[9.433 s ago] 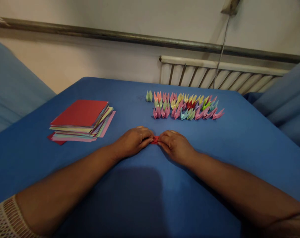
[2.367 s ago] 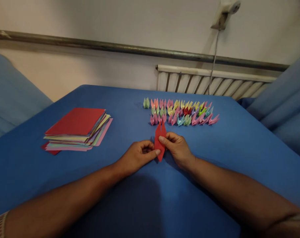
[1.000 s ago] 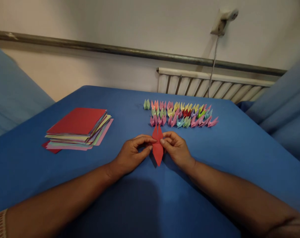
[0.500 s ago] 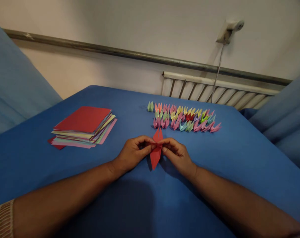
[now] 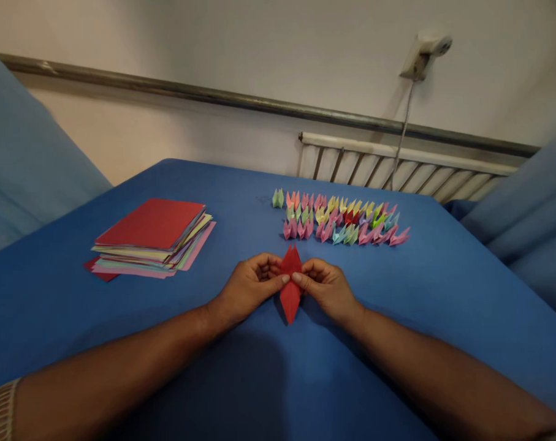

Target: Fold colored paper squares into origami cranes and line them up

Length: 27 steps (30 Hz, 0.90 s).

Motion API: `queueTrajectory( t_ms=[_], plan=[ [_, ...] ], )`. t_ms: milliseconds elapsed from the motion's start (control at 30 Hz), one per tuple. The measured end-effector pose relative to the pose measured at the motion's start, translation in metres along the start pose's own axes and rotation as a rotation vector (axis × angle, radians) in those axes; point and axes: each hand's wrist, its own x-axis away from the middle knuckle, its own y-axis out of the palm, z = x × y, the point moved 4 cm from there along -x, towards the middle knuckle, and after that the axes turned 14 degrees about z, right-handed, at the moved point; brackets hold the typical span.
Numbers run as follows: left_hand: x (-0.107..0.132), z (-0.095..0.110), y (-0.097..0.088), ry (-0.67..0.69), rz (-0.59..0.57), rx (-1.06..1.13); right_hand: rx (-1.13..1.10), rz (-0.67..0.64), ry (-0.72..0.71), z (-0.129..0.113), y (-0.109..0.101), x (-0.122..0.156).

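Note:
A folded red origami paper [image 5: 290,303], long and diamond-shaped with a split tip at its far end, is held upright-lengthwise between both hands. My left hand [image 5: 254,278] pinches its left side, thumb on the near face and fingers behind. Gripping the right side the same way is my right hand [image 5: 326,283]. Both thumb tips nearly meet at the paper's middle. Beyond the hands stand several small folded paper cranes [image 5: 326,231] in rows, in pink, yellow, green, blue and red.
A stack of coloured paper sheets [image 5: 151,225], red on top, lies on the left of the blue table [image 5: 241,386]. Behind the table are a radiator [image 5: 365,160], a wall pipe [image 5: 259,107] and a socket with a cord [image 5: 418,61]. Blue curtains [image 5: 24,135] hang at both sides.
My thumbs have shifted from pinching at the paper's sides onto its middle face, and the fingers have moved behind it. The paper has tilted slightly and come a little nearer.

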Motion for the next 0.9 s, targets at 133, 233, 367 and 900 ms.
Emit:
queueTrajectory(
  t_ms=[133, 233, 367, 900],
  plan=[
    [0.003, 0.002, 0.002, -0.009, -0.06, -0.047, 0.033, -0.047, -0.015, -0.005, 0.001, 0.005],
    [0.004, 0.006, 0.002, 0.023, -0.082, -0.077, 0.04, -0.084, -0.018, -0.01, 0.002, 0.008],
    [0.004, 0.011, 0.002, 0.064, -0.105, -0.139, 0.052, -0.078, -0.045, -0.013, 0.001, 0.007],
    [0.0, -0.001, 0.001, -0.002, -0.025, 0.058, 0.067, 0.022, -0.07, -0.01, -0.004, -0.002]
  ],
)
